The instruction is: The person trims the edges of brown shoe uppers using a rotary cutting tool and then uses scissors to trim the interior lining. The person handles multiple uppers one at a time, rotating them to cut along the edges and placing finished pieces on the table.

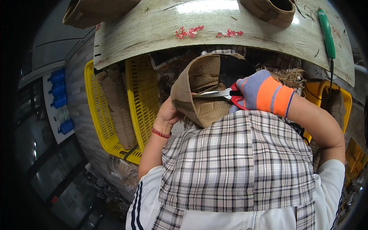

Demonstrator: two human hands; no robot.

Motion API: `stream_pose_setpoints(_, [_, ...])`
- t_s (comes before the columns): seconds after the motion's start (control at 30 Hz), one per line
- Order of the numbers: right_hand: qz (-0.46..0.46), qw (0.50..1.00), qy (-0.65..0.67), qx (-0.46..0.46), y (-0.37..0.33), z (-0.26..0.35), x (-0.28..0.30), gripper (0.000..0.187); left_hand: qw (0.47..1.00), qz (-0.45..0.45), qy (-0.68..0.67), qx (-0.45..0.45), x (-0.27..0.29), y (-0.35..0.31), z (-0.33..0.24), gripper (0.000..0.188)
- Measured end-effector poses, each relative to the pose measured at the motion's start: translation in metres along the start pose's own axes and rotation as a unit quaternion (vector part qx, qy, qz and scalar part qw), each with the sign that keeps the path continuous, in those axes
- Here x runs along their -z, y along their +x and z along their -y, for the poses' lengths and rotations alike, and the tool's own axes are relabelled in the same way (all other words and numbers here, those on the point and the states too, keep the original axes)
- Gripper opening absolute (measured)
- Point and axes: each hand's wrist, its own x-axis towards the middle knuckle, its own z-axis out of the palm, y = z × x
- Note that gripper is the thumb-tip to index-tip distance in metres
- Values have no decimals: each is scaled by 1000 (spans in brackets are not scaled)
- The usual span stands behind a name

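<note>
A tan, hollow fabric piece (184,86), with a dimpled lining showing inside its wide mouth, is held over my lap. My bare left hand (168,112), a red bead bracelet at its wrist, grips its left side; some fingers are hidden behind the fabric. My right hand (253,91), in a grey and orange knit glove, is closed on red-handled scissors (222,93). The scissor blades point left across the piece's mouth and reach its inner left wall. Whether they are cutting anything cannot be made out.
Ahead stands a wood-patterned table (153,36) with similar tan pieces (97,13) and a green-handled tool (326,32) on it. A yellow basket (92,99) at left holds stacked tan pieces (117,103). Another yellow basket (347,109) is at right, near fibrous scraps (289,76).
</note>
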Motion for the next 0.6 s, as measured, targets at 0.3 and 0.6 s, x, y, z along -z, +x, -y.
stream_pose_setpoints(0.3, [5,1000,-8,5,3,2,0,42,1000,-15,4,10,-3,-1,-4,30])
stream_pose_setpoints(0.6, [84,995,3,-49,-15,-23,19,55,998,-70,-1,-1,-4,6,-16,25])
